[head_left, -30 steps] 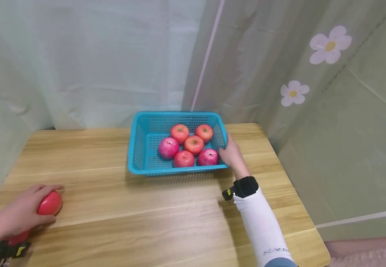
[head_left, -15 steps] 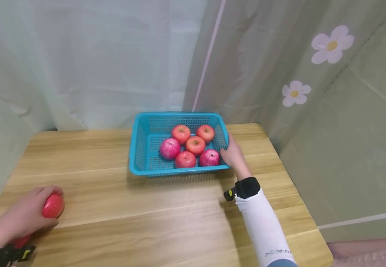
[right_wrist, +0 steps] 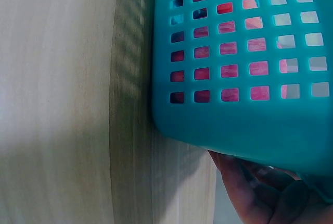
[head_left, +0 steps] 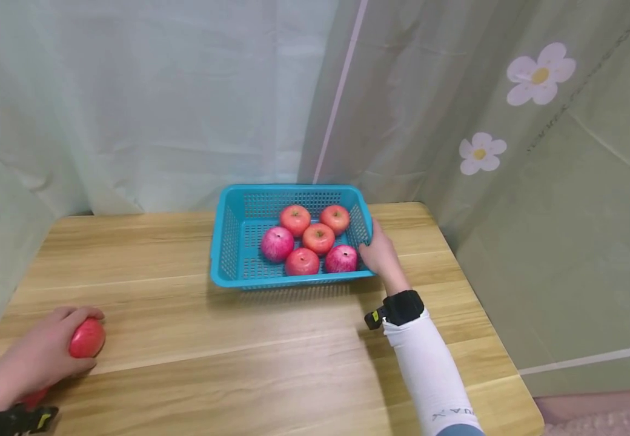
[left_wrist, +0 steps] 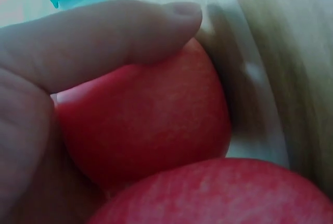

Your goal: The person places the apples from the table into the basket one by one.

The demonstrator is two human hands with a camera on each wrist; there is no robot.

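Observation:
At the table's left, my left hand [head_left: 42, 354] grips a red apple [head_left: 87, 338], fingers over its far side and thumb on the near side. The left wrist view shows the thumb laid across this apple [left_wrist: 145, 120]. Another apple [head_left: 34, 398] sits under the left wrist, mostly hidden, and fills the bottom of the left wrist view. My right hand [head_left: 381, 257] holds the right end of a blue plastic basket [head_left: 215, 242], thumb over the rim. Inside lie several red and pinkish apples [head_left: 318, 238], bunched toward the right.
The wooden table [head_left: 211, 363] carries the basket near its back edge. A pale curtain [head_left: 184, 109] hangs right behind, and a green one with white flowers [head_left: 540, 74] runs along the right side.
The fingers of my left hand have drawn in closer around the apple, and the hand has shifted slightly. My right hand stays on the basket.

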